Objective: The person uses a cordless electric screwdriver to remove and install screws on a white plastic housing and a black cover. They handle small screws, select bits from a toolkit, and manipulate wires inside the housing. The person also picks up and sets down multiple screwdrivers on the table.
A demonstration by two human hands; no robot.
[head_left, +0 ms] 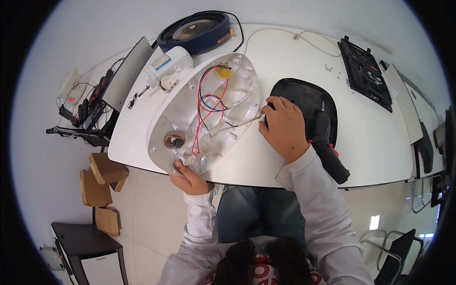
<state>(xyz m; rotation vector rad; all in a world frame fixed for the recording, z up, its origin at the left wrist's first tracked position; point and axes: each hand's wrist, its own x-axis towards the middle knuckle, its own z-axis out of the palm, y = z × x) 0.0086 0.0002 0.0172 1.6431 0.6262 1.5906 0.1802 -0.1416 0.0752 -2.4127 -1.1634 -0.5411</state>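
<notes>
A large white plastic shell (223, 124), open side up, lies tilted at the table's front edge. Red, blue and black wires (209, 102) loop inside it, joining a yellow round part (224, 71) and a clear part near the front. My left hand (190, 180) grips the shell's near rim, thumb on top. My right hand (286, 124) closes over the left edge of a black plastic base (301, 89), fingertips and thumb on a dark part there. A pale wire runs from the shell to that edge. A black and red power screwdriver (327, 147) lies on the base.
Behind the shell are a white motor housing (171, 64) and a dark blue round unit (197, 32) with a black cable. Small screws (332, 71) are scattered near an open black tool case (365, 73) at right. A monitor (129, 73) stands left; cardboard boxes (108, 167) sit below.
</notes>
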